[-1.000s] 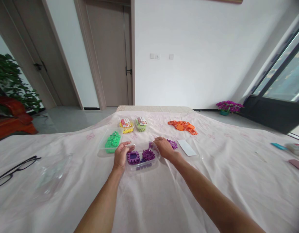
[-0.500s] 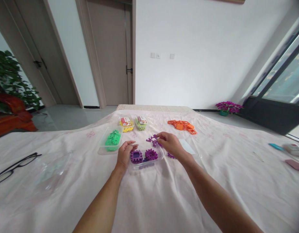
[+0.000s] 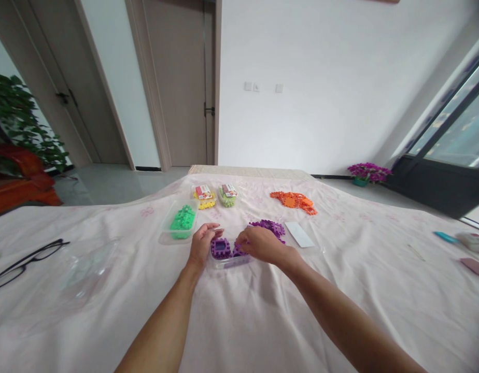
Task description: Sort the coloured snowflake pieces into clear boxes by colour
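Observation:
My left hand (image 3: 203, 243) has its fingers closed around the left side of a clear plastic box (image 3: 235, 262). Purple notched-edge interlocking pieces lie in this box, one of them a square purple piece (image 3: 221, 248) with a dark centre. Reaching into the box's right half, my right hand (image 3: 258, 243) has its fingers bent together on a purple interlocking piece (image 3: 239, 250), mostly covered by the hand. Behind the right hand, a heap of purple pieces (image 3: 271, 226) rests on the cloth.
Left of the box stands a plastic box with green pieces (image 3: 183, 220). Farther back are a labelled yellow pack (image 3: 203, 197) and a lime-green pack (image 3: 227, 195). Orange pieces (image 3: 294, 201), a white card (image 3: 299, 234) and glasses (image 3: 27, 263) lie on the pale cloth.
My right hand has moved left and down into the box from beyond its far right corner, where it held up a purple piece. My left hand stays at the box.

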`<action>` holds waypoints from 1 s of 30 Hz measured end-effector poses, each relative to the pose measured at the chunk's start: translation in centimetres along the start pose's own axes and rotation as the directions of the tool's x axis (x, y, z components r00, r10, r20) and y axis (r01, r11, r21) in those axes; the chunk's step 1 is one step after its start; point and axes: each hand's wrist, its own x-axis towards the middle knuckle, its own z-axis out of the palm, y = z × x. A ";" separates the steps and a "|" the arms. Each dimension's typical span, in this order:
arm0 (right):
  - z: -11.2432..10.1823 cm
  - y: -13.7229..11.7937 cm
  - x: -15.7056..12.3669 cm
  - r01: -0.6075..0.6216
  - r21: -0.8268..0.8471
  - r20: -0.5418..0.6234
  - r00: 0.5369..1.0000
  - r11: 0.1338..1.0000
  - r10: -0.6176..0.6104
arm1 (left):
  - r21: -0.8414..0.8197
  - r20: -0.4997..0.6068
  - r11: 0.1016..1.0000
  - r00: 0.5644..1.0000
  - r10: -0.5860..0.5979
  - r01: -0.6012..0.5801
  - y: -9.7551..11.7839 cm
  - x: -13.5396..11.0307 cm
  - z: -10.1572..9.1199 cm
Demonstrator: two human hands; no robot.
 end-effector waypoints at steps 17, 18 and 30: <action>1.2 1.3 0.8 0.165 0.320 0.099 0.974 0.933 -0.206 | 0.007 0.013 1.000 1.000 -0.005 0.005 -0.1 0.1 -0.2; 1.2 1.3 0.8 0.163 0.332 0.095 0.974 0.929 -0.205 | 0.007 0.013 1.000 1.000 -0.006 0.006 -0.1 0.1 -0.2; 0.8 3.3 -0.4 0.122 0.569 -0.184 0.983 0.813 -0.019 | -0.022 0.005 1.000 1.000 -0.010 0.010 0.1 0.0 0.0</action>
